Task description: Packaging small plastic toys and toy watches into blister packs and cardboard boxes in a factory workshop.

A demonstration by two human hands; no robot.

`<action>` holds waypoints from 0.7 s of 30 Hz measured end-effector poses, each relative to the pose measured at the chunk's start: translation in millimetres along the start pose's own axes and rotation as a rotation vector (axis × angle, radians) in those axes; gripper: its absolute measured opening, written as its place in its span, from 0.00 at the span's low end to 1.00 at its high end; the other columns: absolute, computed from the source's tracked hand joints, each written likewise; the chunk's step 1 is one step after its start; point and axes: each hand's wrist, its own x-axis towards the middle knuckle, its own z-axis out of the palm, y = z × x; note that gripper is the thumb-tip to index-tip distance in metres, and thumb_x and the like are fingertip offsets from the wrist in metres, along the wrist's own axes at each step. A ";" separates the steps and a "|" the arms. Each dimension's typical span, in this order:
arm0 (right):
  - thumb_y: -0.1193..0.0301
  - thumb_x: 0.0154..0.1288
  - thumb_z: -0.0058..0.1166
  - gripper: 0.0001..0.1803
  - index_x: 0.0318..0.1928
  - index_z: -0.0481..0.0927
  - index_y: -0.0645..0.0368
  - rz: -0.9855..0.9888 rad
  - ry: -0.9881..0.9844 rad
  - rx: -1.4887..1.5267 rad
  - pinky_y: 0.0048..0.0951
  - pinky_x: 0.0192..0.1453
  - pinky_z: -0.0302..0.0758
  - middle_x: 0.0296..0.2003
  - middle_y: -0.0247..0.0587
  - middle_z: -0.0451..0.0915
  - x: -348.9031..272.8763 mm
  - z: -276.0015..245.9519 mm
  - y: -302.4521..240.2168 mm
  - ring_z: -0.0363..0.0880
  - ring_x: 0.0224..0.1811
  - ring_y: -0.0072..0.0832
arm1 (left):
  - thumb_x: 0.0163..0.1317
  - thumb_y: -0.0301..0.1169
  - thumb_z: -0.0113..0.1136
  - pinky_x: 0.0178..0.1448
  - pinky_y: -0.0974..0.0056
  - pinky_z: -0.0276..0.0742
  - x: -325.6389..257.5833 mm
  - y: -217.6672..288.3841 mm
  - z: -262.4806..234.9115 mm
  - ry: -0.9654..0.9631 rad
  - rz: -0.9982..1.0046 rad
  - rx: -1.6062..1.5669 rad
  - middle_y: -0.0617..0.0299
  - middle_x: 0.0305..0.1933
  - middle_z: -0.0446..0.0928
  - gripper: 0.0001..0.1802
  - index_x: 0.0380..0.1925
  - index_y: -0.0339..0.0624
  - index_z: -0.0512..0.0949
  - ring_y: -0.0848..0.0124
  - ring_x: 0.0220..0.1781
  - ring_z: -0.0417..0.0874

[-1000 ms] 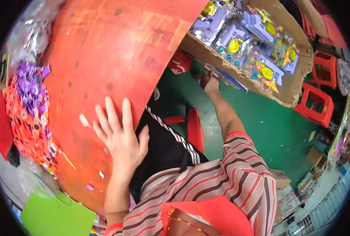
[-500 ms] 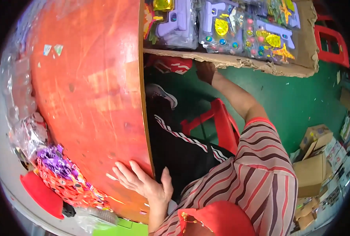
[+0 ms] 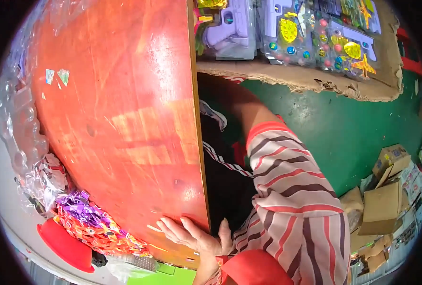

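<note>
My left hand (image 3: 197,238) rests on the near right edge of the orange-red wooden table (image 3: 140,95). Its fingers lie spread on the top, the thumb apart over the edge, with nothing held. My right arm (image 3: 253,107), in a striped sleeve, reaches forward and down beside the table, into the dark space below the cardboard box (image 3: 272,76). The right hand itself is hidden there, and what it touches does not show. In the box lie several clear blister packs with purple toy guns (image 3: 230,26), yellow pieces and small coloured balls.
Purple and red small pieces (image 3: 97,221) are heaped along the table's left side, near clear plastic packaging (image 3: 23,118) and a red container (image 3: 66,247). Opened cartons (image 3: 382,209) stand on the green floor (image 3: 334,128) at right. Part of a red stool (image 3: 239,153) shows by my legs.
My right arm has gone farther in under the table and box, so its hand has dropped out of sight. The view has shifted; my left hand stays on the table edge.
</note>
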 end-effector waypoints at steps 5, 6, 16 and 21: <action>0.70 0.55 0.49 0.17 0.46 0.77 0.60 0.038 -0.007 -0.024 0.47 0.53 0.75 0.53 0.58 0.73 -18.0 -9.4 1.9 0.76 0.52 0.50 | 0.61 0.57 0.54 0.69 0.29 0.39 -1.2 -4.7 0.1 -0.026 0.016 0.026 0.32 0.74 0.43 0.47 0.71 0.39 0.51 0.34 0.74 0.43; 0.70 0.55 0.49 0.17 0.46 0.77 0.60 0.044 -0.006 -0.028 0.47 0.52 0.75 0.53 0.57 0.73 -22.5 -12.0 0.6 0.76 0.52 0.50 | 0.61 0.57 0.54 0.69 0.29 0.38 -0.8 -6.1 -0.5 -0.027 0.029 0.034 0.32 0.74 0.43 0.47 0.71 0.38 0.51 0.35 0.75 0.42; 0.65 0.57 0.52 0.16 0.45 0.78 0.58 0.243 -0.304 -0.175 0.44 0.46 0.79 0.48 0.50 0.77 -124.8 12.4 21.8 0.79 0.50 0.43 | 0.59 0.51 0.57 0.73 0.32 0.31 3.0 -1.0 -1.3 -0.023 0.056 0.042 0.38 0.75 0.42 0.47 0.70 0.35 0.51 0.40 0.76 0.40; 0.61 0.60 0.51 0.21 0.52 0.76 0.56 0.445 -0.465 0.011 0.43 0.42 0.79 0.41 0.45 0.81 -93.2 9.7 24.7 0.82 0.43 0.39 | 0.57 0.47 0.60 0.75 0.37 0.30 1.1 -0.6 -0.8 -0.043 0.050 0.057 0.40 0.76 0.41 0.48 0.71 0.37 0.49 0.41 0.77 0.38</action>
